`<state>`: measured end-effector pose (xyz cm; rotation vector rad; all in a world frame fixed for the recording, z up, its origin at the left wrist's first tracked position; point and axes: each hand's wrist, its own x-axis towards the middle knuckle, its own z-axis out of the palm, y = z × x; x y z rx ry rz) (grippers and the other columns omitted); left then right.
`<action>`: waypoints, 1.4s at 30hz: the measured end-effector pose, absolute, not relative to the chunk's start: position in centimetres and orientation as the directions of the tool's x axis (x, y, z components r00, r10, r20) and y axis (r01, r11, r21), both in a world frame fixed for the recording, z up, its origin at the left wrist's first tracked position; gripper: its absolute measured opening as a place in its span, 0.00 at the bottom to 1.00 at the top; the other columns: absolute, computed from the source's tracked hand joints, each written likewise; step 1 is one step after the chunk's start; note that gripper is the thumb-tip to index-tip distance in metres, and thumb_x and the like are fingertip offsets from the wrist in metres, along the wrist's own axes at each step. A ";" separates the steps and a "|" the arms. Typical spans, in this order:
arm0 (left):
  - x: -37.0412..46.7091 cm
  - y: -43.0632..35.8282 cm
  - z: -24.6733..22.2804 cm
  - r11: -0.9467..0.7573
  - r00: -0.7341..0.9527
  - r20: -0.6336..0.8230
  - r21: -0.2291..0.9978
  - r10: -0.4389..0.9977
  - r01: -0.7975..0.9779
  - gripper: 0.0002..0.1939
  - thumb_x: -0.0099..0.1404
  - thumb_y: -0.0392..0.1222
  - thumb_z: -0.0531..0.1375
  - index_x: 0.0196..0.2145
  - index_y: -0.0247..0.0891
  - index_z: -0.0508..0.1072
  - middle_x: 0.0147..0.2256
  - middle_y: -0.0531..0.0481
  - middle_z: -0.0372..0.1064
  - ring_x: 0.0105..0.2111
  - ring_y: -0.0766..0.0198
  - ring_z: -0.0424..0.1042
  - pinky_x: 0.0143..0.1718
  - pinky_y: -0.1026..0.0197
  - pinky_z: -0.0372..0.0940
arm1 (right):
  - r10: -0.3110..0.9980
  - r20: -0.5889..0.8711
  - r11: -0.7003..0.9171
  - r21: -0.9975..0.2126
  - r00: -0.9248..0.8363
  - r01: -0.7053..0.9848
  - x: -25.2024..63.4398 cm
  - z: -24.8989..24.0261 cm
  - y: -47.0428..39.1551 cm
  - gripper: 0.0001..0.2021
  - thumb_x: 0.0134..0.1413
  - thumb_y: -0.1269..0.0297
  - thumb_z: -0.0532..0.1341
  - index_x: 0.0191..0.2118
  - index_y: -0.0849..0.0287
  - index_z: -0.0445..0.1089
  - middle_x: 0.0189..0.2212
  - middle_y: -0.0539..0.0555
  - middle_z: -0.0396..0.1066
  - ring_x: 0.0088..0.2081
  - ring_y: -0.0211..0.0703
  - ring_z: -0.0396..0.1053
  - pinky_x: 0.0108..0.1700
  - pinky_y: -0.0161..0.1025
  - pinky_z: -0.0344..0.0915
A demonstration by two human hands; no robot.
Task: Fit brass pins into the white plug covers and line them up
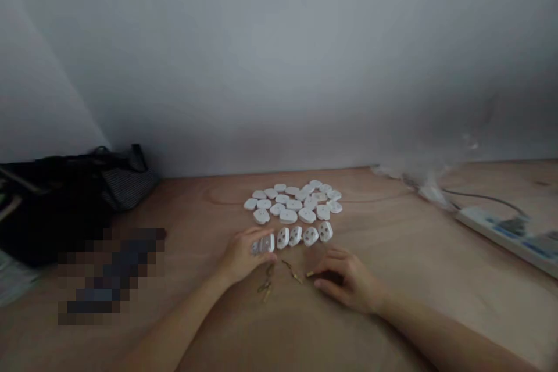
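Note:
My left hand point(244, 253) is closed around a white plug housing point(263, 243), thumb in front and fingers behind. To its right stand several more white plug housings in a row, each with dark holes in its face, such as this plug housing point(310, 236). My right hand point(349, 280) rests low over the table, its fingers curled. A small brass pin point(310, 274) pokes out at its thumb and index fingertips. Between my hands lie several loose brass pieces point(293, 271), and more brass pieces point(265, 288) sit below my left hand.
Behind the row, several white plug housings point(288, 216) lie spread on the wooden table point(209, 331). A power strip point(505, 232) with a cable and clear plastic wrap point(431, 189) is at the right. A black bag point(56, 203) and a pixelated dark object point(113, 273) are at the left.

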<state>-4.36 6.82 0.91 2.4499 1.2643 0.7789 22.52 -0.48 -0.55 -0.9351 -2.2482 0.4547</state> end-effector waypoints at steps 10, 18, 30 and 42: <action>-3.3 8.0 1.0 -0.628 0.533 0.332 0.397 0.778 0.670 0.39 0.47 0.53 0.67 0.55 0.39 0.64 0.53 0.40 0.63 0.52 0.47 0.61 0.53 0.49 0.56 | 0.710 0.491 0.704 -0.503 -0.505 0.501 22.4 -0.1 -0.5 0.05 0.53 0.66 0.60 0.36 0.56 0.71 0.33 0.53 0.72 0.39 0.44 0.66 0.42 0.41 0.62; -1.5 7.8 1.9 -0.673 0.613 0.305 0.484 0.729 0.559 0.26 0.57 0.40 0.62 0.54 0.40 0.64 0.50 0.43 0.65 0.50 0.53 0.63 0.52 0.52 0.57 | 0.699 0.510 0.715 -0.493 -0.501 0.496 22.4 -0.2 -0.5 0.05 0.54 0.66 0.59 0.36 0.56 0.70 0.32 0.53 0.72 0.38 0.44 0.66 0.42 0.41 0.62; -1.5 0.3 1.6 -0.590 0.481 0.372 0.660 0.794 0.464 0.17 0.52 0.37 0.64 0.39 0.40 0.65 0.42 0.48 0.68 0.42 0.59 0.68 0.44 0.59 0.63 | 0.709 0.495 0.706 -0.502 -0.503 0.501 22.4 -0.2 -0.5 0.05 0.53 0.67 0.59 0.36 0.56 0.71 0.32 0.53 0.73 0.37 0.44 0.67 0.41 0.42 0.62; -2.3 0.4 1.0 -0.678 0.542 0.444 0.631 0.714 0.377 0.14 0.53 0.43 0.66 0.37 0.40 0.70 0.42 0.47 0.69 0.40 0.58 0.70 0.42 0.60 0.65 | 0.696 0.501 0.718 -0.491 -0.515 0.492 22.3 -0.1 -0.5 0.05 0.54 0.66 0.59 0.37 0.55 0.71 0.32 0.52 0.73 0.37 0.43 0.67 0.42 0.41 0.62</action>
